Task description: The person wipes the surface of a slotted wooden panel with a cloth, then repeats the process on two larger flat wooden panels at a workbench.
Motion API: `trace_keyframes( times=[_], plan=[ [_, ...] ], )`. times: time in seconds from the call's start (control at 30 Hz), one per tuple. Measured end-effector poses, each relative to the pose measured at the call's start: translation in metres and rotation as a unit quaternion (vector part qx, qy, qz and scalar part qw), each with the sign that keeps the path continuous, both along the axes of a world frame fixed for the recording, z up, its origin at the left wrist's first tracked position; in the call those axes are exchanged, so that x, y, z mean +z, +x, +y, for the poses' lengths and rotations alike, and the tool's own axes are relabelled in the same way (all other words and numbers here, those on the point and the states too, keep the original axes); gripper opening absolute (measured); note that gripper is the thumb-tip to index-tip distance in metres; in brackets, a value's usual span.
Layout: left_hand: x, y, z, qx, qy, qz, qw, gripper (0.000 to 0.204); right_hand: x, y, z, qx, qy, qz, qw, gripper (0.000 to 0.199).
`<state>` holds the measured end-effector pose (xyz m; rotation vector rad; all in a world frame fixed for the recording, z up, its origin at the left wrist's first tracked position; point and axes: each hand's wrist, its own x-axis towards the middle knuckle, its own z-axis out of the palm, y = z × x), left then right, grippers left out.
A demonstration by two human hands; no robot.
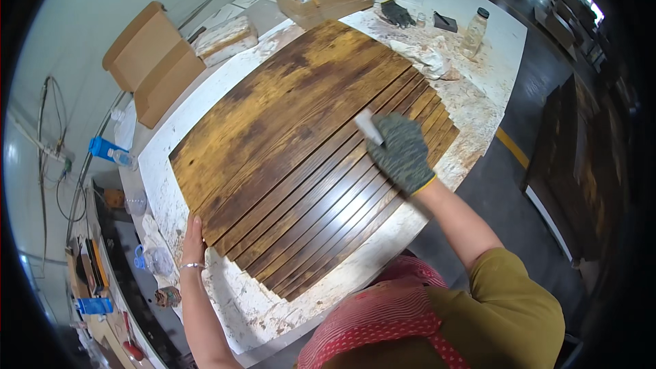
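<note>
My gloved right hand (403,152) gripped a brush (368,127) on the slats (307,164); my bare left hand (193,240) lay flat at their edge. Loose slats could've slid, smearing stain.

The gloved right hand (403,152) hides most of the pale brush handle (369,127) and its bristles. Clutter on the dark lower shelf (113,287) at left is too small to identify.

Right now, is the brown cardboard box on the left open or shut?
Open. The box lies by the table's far left edge with its flaps spread wide, showing the inside.
</note>
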<state>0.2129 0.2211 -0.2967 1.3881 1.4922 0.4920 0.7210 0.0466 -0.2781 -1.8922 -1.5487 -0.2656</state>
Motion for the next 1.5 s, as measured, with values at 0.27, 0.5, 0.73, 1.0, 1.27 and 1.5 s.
trace_keyframes(
  times=[0.27, 0.5, 0.73, 1.0, 1.27, 1.5],
  plan=[
    [0.006, 0.01, 0.005, -0.021, -0.012, -0.008, 1.0, 0.085, 0.021, -0.175, 0.0, 0.172, -0.054, 0.042, 0.983, 0.032],
    [0.027, 0.015, 0.013, -0.013, -0.072, -0.036, 0.997, 0.083, 0.046, -0.119, 0.002, -0.029, -0.002, -0.012, 0.999, 0.036],
    [0.034, 0.023, 0.004, -0.033, -0.039, -0.062, 0.997, 0.082, 0.017, -0.258, 0.005, 0.187, -0.097, -0.04, 0.977, 0.036],
    [0.039, 0.026, 0.003, -0.05, -0.041, -0.097, 0.993, 0.079, 0.048, -0.33, 0.002, 0.355, -0.108, -0.008, 0.929, 0.033],
    [0.016, 0.031, 0.003, -0.071, 0.118, -0.036, 0.99, 0.064, 0.041, -0.253, 0.013, 0.2, 0.02, -0.024, 0.979, 0.046],
    [0.008, 0.033, -0.005, -0.09, 0.268, 0.026, 0.959, 0.05, 0.051, -0.303, 0.027, 0.246, -0.008, 0.0, 0.969, 0.046]
  ],
)
